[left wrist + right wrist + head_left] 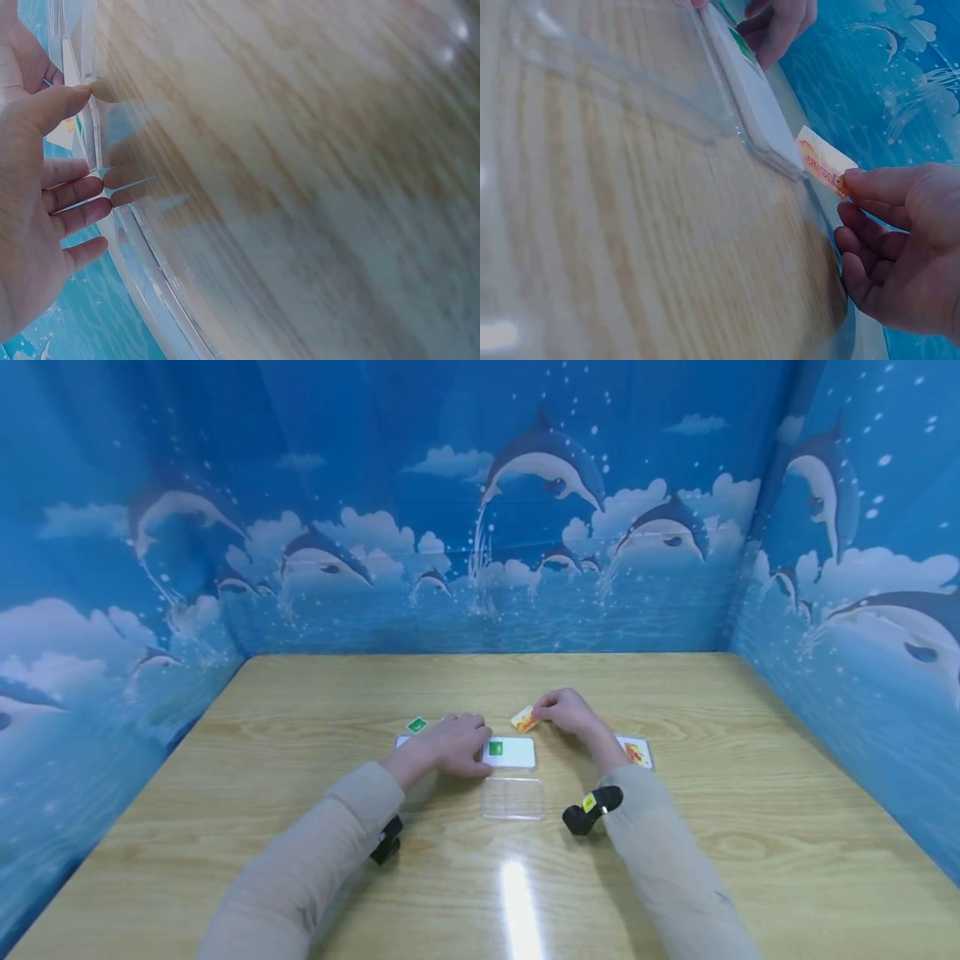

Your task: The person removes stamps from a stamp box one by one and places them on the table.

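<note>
My left hand (pixel 457 746) holds the left end of a clear plastic case (pixel 516 753) with white cards in it, its thumb at the near side and fingers at the far side. A small green picture (pixel 496 748) shows on the top card. Between thumb and forefinger, my right hand (pixel 572 710) pinches a small card (pixel 523 719) with orange print, tilted just behind the case. The right wrist view shows this orange-printed card (pixel 825 161) near the case's end, its other fingers curled below. The left wrist view shows the left hand (pixel 45 187) along the case's edge.
A transparent empty-looking lid or tray (pixel 513 799) lies in front of the case. To the right sits another case (pixel 636 752) with an orange picture, partly behind the right forearm. A small green card (pixel 417 725) lies behind the left hand. Blue dolphin curtains (pixel 480 510) enclose the table.
</note>
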